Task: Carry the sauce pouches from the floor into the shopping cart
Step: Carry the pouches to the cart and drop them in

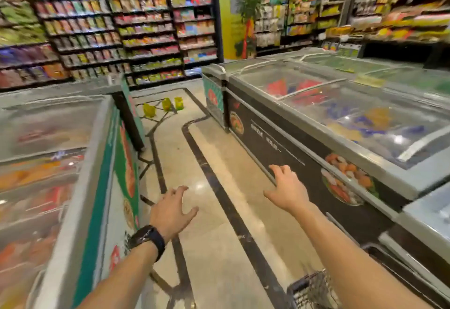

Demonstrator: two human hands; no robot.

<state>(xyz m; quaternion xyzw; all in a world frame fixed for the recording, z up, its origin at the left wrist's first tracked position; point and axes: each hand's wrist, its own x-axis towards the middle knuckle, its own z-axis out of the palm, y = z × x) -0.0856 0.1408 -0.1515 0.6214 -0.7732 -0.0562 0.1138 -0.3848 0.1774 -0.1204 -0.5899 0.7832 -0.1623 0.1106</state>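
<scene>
Aisle floor (219, 211) runs near to far between left freezer (60, 150) and right freezer (341, 118). Three sauce pouches (166, 104) on floor at far end, before shelves (136, 28). Shopping cart (314, 289) near right, beside right freezer.

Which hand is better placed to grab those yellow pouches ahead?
Left, probably: the yellow pouches stand leftward down the aisle, more in line with the left hand than the right hand. Both are open, empty, far off.

- Sauce pouches (166, 104): three, yellow, on the floor.
- Hands: two, the left hand (171, 211) and the right hand (288, 188).
- Wristwatch (148, 238): one.
- Shopping cart (314, 289): one, partly in view.
</scene>
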